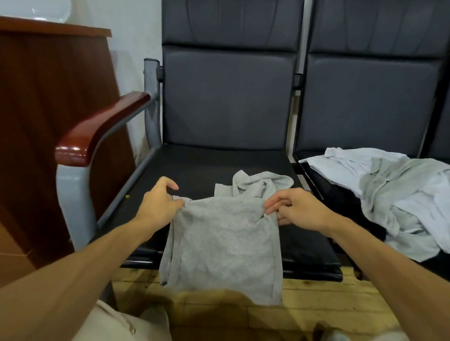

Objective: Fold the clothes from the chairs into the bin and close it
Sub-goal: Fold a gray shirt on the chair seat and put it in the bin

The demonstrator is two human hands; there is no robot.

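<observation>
A grey garment (222,238) lies on the front of the left black chair seat (192,165), and its lower part hangs over the seat edge toward the floor. My left hand (158,205) pinches its upper left corner. Its upper right corner is pinched by my right hand (295,207). A bunched part of the same grey garment, perhaps a hood, lies behind the fold. A pile of light grey and white clothes (401,197) covers the seat of the right chair. The bin is not in view.
A wooden armrest (100,128) on a grey metal frame stands left of the seat. A brown wooden cabinet (36,132) fills the left side. Chair backs (226,91) rise behind. Wooden floor (302,307) lies below, with my knees at the bottom edge.
</observation>
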